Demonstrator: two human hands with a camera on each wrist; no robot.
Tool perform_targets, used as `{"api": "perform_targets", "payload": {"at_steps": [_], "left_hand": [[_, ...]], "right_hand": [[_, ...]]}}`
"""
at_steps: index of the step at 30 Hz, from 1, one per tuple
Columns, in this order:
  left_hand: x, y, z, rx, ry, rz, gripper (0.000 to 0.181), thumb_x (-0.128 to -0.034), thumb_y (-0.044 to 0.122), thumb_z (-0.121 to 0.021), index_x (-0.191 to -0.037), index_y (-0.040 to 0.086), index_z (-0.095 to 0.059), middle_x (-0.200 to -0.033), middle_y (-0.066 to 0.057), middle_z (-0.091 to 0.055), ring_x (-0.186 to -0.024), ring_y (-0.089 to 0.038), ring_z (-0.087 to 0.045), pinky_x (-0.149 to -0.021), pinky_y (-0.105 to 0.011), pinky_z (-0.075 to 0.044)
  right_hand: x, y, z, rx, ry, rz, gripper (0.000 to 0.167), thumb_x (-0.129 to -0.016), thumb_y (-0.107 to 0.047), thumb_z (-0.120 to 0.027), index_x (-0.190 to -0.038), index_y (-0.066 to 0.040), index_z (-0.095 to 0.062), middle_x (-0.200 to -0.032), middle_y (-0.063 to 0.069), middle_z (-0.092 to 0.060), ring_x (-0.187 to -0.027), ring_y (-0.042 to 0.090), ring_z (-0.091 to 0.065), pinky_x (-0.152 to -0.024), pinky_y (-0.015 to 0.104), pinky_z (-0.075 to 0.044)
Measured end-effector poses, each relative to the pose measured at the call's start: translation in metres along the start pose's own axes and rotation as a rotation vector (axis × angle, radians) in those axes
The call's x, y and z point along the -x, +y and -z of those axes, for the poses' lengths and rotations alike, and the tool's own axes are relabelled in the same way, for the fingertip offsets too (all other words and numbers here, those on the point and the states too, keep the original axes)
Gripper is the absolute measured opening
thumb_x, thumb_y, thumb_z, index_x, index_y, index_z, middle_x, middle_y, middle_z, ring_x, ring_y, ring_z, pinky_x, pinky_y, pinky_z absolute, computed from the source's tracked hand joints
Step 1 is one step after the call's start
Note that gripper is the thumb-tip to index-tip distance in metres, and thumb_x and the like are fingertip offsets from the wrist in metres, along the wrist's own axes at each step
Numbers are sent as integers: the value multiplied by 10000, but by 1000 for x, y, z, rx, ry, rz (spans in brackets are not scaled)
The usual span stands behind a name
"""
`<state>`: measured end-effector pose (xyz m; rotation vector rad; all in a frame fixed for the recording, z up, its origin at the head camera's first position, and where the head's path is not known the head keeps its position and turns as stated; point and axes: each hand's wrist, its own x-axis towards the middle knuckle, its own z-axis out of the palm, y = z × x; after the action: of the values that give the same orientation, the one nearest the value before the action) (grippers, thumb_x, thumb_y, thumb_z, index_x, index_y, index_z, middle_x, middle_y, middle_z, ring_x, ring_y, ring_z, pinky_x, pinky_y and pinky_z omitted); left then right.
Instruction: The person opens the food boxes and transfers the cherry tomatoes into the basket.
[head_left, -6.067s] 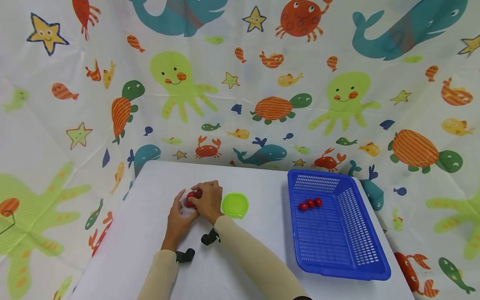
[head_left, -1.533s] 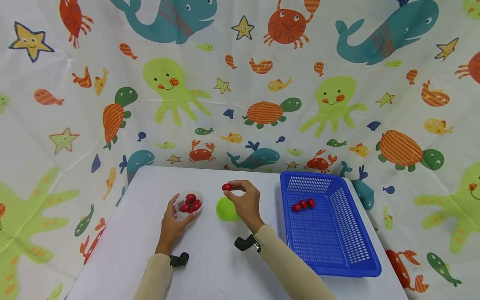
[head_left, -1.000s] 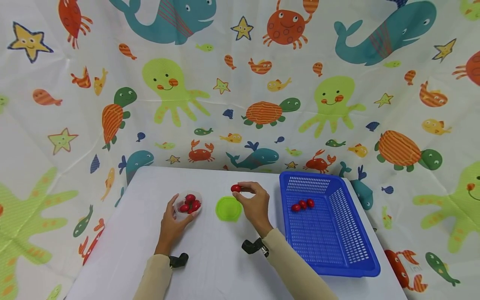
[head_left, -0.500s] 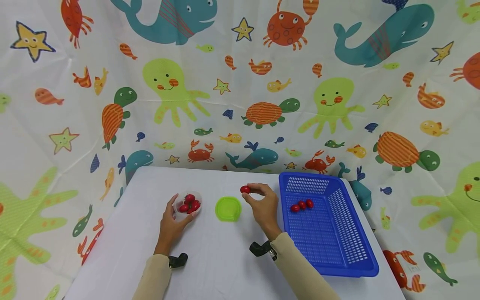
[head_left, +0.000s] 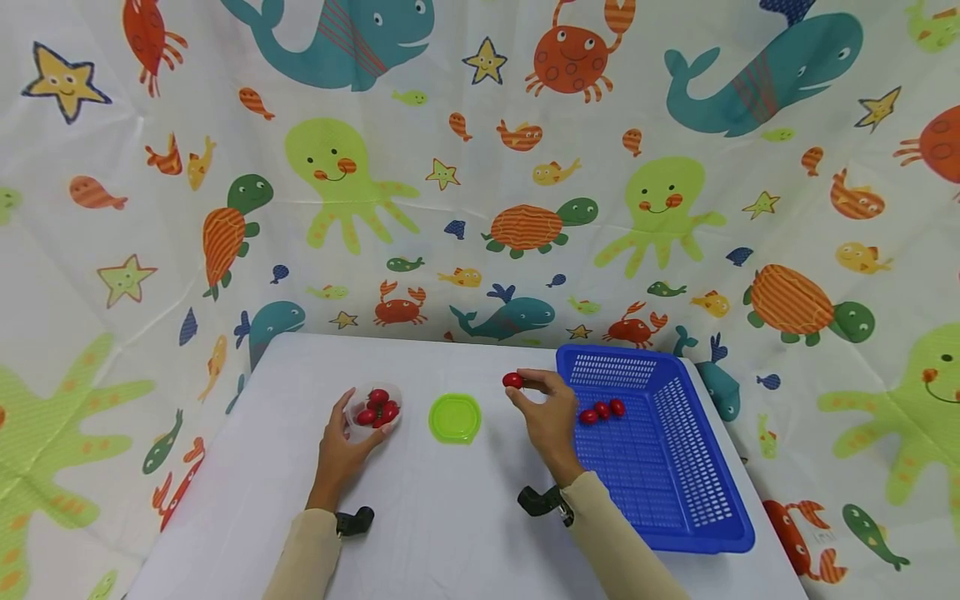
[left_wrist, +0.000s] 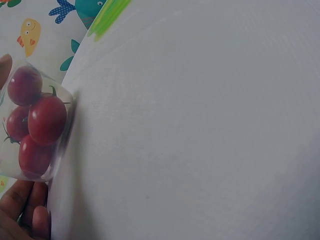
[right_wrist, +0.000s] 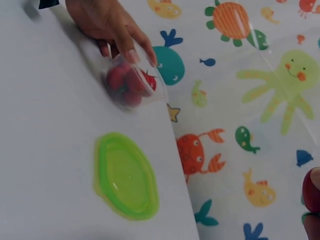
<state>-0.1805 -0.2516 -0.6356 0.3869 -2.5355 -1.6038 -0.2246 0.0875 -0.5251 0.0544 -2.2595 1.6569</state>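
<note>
My left hand (head_left: 343, 448) holds a clear plastic container (left_wrist: 62, 95) between thumb and fingers on the table's left side. Several red cherry tomatoes (left_wrist: 47, 120) sit inside it, some with green stems. In the head view my right hand (head_left: 551, 417) pinches one cherry tomato (head_left: 513, 380) between thumb and fingertips, above the table just left of the blue basket (head_left: 660, 540). Part of that tomato also shows at the right edge of the right wrist view. Between the hands a green lid (head_left: 454, 418) lies flat on the table.
In the blue basket lie 3 red cherry tomatoes (head_left: 602, 410) in a row near its back left. The white table (head_left: 435, 517) ends at a curtain (head_left: 420, 167) printed with sea animals, hanging behind it.
Earlier both hands were together at the container. My right hand has since drawn one cherry tomato away and carried it rightward past the lid, close to the basket. The left hand stays at the container.
</note>
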Motion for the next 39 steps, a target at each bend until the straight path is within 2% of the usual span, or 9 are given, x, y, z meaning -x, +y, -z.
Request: {"api": "perform_targets", "payload": {"at_steps": [5,9,16,22,25,28,31,34,39], "left_hand": [[0,1,0,-3,-1,4,1039,-894,501,-837,-1699,321,-205,-1701,-156,-396,-1596,-444,-308,-1263,-652,-331],[0,0,0,-4,-1,0,1040,-894,514,-833,-1699,326,-201,-1702,-153,-393,-1592,-441,-314,-1262,-654,-331],[-1,-1,0,-10,-4,-2,1042,-893,535,-826,-1700,326,-199,-1711,-154,-375,-1595,-451,-306,-1260,-656,-330],[1,1,0,-13,-1,-3,1036,-899,505,-832,-1700,323,-201,-1712,-158,-373,-1596,-458,-306,-1256,-655,-335],[1,1,0,-11,-3,0,1034,-901,499,-831,-1701,325,-200,-1709,-156,-382,-1596,-454,-308,-1258,-650,-335],[1,1,0,-13,-6,3,1029,-906,496,-828,-1701,322,-198,-1707,-155,-385,-1595,-452,-309,-1261,-649,-334],[1,1,0,-15,-4,4,1024,-908,498,-826,-1700,325,-200,-1709,-150,-383,-1597,-449,-306,-1264,-648,-330],[1,1,0,-17,-2,3,1030,-904,504,-828,-1700,326,-200,-1707,-148,-388,-1598,-448,-303,-1265,-654,-327],[2,1,0,-15,-3,3,1037,-900,509,-830,-1701,327,-197,-1705,-151,-390,-1599,-452,-299,-1263,-658,-327]], "right_hand": [[1,0,8,8,14,-20,329,-892,-186,-880,-1209,-201,-792,-1194,13,-780,-1177,245,-703,-1161,578,-471],[1,2,15,-1,23,-38,328,-895,-184,-877,-1212,-202,-790,-1188,23,-786,-1186,243,-689,-1171,585,-436],[2,5,27,-2,37,-71,331,-900,-187,-872,-1220,-193,-787,-1222,47,-778,-1202,246,-682,-1157,583,-460],[1,10,36,0,51,-50,336,-903,-179,-870,-1225,-151,-781,-1225,71,-772,-1176,255,-676,-1100,575,-486],[0,13,42,9,65,-40,331,-904,-182,-869,-1222,-157,-783,-1227,53,-772,-1165,222,-683,-1067,476,-531],[0,15,48,20,80,-36,335,-891,-176,-881,-1213,-158,-792,-1214,35,-775,-1144,201,-690,-960,313,-589],[0,16,55,16,86,-36,333,-883,-152,-885,-1204,-145,-799,-1214,45,-777,-1130,215,-697,-843,186,-593],[1,18,62,13,85,-45,332,-887,-146,-880,-1208,-141,-797,-1240,62,-769,-1130,232,-700,-802,149,-584],[2,22,72,36,87,-75,334,-902,-168,-869,-1225,-177,-786,-1281,48,-753,-1149,226,-698,-826,129,-569]]}}
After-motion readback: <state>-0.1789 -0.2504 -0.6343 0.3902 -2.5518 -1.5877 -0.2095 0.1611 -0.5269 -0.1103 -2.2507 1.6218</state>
